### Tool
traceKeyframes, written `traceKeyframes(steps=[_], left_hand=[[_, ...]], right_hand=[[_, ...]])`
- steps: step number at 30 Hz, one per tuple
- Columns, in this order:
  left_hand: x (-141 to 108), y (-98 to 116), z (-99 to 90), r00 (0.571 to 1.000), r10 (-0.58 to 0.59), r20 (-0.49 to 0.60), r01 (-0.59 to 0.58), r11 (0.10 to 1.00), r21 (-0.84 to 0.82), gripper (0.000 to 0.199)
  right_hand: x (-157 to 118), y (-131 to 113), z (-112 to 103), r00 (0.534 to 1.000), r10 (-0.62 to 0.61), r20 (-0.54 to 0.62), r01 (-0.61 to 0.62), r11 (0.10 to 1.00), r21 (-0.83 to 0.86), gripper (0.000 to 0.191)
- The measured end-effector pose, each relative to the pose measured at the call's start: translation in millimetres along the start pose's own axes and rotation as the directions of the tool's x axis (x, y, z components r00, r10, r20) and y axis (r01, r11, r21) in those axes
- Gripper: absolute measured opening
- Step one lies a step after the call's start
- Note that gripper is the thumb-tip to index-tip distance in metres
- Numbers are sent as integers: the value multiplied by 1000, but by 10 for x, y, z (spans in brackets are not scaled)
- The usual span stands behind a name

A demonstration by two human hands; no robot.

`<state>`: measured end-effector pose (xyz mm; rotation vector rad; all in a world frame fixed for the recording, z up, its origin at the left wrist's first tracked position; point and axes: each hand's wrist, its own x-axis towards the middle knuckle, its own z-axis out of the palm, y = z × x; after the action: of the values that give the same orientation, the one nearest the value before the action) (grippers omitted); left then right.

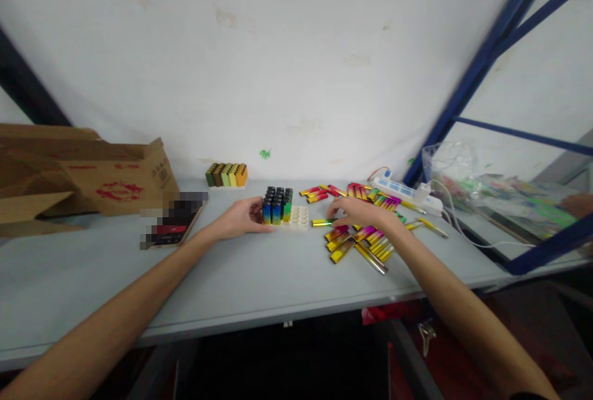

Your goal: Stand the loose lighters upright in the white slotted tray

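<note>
A white tray (299, 219) stands on the grey table, its left part filled with upright black-topped cylinders (277, 207) in blue and green; sockets at its right side are bare. My left hand (243, 216) grips the left end of this loaded tray between thumb and fingers. Over to the right, my right hand (347, 208) has its fingers bent down at a yellow-green tube (320, 223) lying on the table; whether the fingertips hold it is unclear. Around and below that hand lie several loose shiny tubes (341, 245) in yellow, red and purple.
Another full tray of green, yellow and orange cylinders (227, 176) stands by the wall. At the left are a cardboard box (115, 181) and a phone (176, 227), partly pixelated. A white power strip (403, 191) with cables lies right, near the blue frame (456, 104).
</note>
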<state>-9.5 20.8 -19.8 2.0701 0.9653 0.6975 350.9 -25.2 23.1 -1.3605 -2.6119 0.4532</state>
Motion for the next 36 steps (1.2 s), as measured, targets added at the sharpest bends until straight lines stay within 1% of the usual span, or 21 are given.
traceKeyframes(steps=[3, 5, 7, 9, 10, 12, 15, 19, 22, 24, 28, 30, 32, 34, 36], left_hand=[[4, -19, -6, 1000, -5, 5, 5, 1000, -16, 58], [3, -25, -4, 1000, -12, 3, 12, 1000, -18, 57], [0, -25, 0, 1000, -19, 0, 19, 1000, -22, 57], [-3, -17, 5, 1000, -29, -3, 29, 999, -28, 58], [-5, -9, 8, 999, -34, -6, 34, 999, -30, 60], [-10, 11, 11, 999, -42, -9, 42, 999, -34, 62], [-18, 40, 15, 999, -40, 2, 40, 998, -42, 63], [-24, 50, 21, 1000, -20, 18, 21, 999, -48, 62], [-21, 40, 24, 1000, -5, 18, 6, 999, -44, 60], [-17, 34, 24, 1000, -1, 14, 1, 999, -32, 60], [-10, 17, 20, 1000, 4, 3, -4, 1000, 5, 61], [-9, 4, 19, 1000, 8, 1, -8, 1000, 20, 61], [-9, -10, 18, 1000, 15, -6, -14, 999, 40, 60], [-10, -21, 18, 1000, 25, -13, -24, 998, 59, 58], [-11, -27, 16, 999, 31, -15, -30, 997, 69, 57]], right_hand=[[-3, 10, -10, 999, 42, -18, -40, 995, 87, 19], [-13, 35, -7, 999, 21, -47, -10, 977, 214, 20], [-16, 46, 5, 993, -2, -115, 42, 936, 349, 25], [-1, 14, 21, 980, 16, -199, 80, 883, 463, 30], [15, -23, 27, 973, 35, -228, 90, 852, 515, 32], [62, -133, 24, 966, 80, -244, 93, 777, 622, 33], [155, -347, -5, 969, 128, -210, 79, 649, 757, 33], [284, -613, 1, 963, 186, -194, 85, 473, 877, 31], [374, -775, 97, 946, 219, -239, 150, 359, 921, 32], [428, -875, 186, 932, 243, -269, 189, 309, 932, 36], [504, -1036, 334, 918, 280, -279, 222, 218, 950, 42], [527, -1069, 385, 919, 277, -280, 219, 231, 948, 42], [548, -1060, 434, 915, 288, -284, 196, 297, 935, 40], [569, -1020, 486, 884, 331, -330, 178, 414, 893, 40], [590, -975, 535, 824, 360, -438, 166, 586, 793, 45]])
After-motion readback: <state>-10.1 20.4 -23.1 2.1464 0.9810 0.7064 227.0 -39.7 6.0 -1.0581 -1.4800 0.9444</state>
